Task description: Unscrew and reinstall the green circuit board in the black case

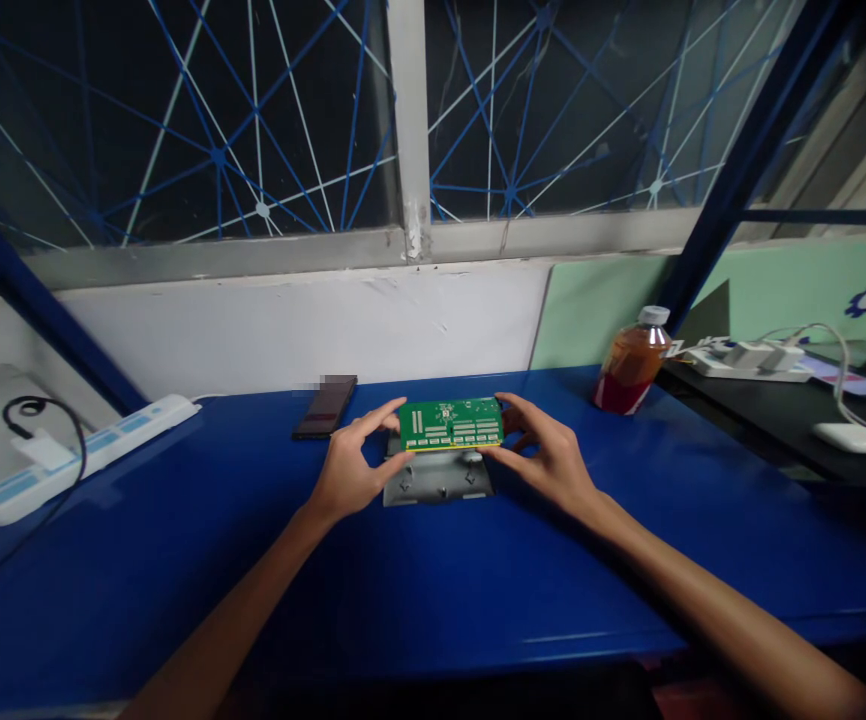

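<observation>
Between both hands is a green circuit board (452, 424), tilted so its face with pale rows of contacts shows. My left hand (354, 462) pinches its left end, thumb at the lower corner and fingers at the upper one. My right hand (549, 452) grips the right end in the same way. Below and behind the board, a grey plastic casing (437, 482) with small posts and slots lies on the blue table (418, 580). The board hides the casing's far part. Whether board and casing touch, I cannot tell.
A dark phone (328, 405) lies behind my left hand. At the left is a white power strip (88, 455) with a black cable. A bottle of amber drink (632, 362) stands at the right rear. Another power strip (752, 358) and a white charger (857, 438) sit farther right.
</observation>
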Demonstrator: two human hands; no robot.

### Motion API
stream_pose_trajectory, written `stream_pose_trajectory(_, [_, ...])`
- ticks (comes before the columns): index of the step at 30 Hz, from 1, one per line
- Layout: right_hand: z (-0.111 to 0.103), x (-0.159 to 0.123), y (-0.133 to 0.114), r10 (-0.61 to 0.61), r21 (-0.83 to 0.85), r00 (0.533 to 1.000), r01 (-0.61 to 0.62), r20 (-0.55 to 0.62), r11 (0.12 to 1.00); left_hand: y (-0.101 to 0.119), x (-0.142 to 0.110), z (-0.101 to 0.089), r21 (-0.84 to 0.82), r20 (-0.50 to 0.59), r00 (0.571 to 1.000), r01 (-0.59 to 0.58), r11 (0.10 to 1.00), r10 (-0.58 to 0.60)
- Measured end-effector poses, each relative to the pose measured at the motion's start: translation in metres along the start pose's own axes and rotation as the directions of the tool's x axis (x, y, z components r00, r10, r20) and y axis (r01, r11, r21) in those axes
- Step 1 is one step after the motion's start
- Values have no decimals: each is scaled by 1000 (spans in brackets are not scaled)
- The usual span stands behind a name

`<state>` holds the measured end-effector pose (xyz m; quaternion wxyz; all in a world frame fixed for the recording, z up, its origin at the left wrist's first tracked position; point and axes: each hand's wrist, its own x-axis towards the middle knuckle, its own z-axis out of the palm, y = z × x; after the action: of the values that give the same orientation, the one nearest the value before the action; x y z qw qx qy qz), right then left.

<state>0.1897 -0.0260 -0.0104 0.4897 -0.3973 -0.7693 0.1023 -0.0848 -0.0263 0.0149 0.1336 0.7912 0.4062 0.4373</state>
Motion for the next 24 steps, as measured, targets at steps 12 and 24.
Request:
stream_pose_trajectory(12, [-7,6,-6,7,3,998,-7,55,1000,-4,0,-1,-114,51,993,109,987,-104])
stream_pose_trajectory(24, [-5,7,-9,161,40,986,-163,50,986,2,1,2,35,-18,996,-92,995,93])
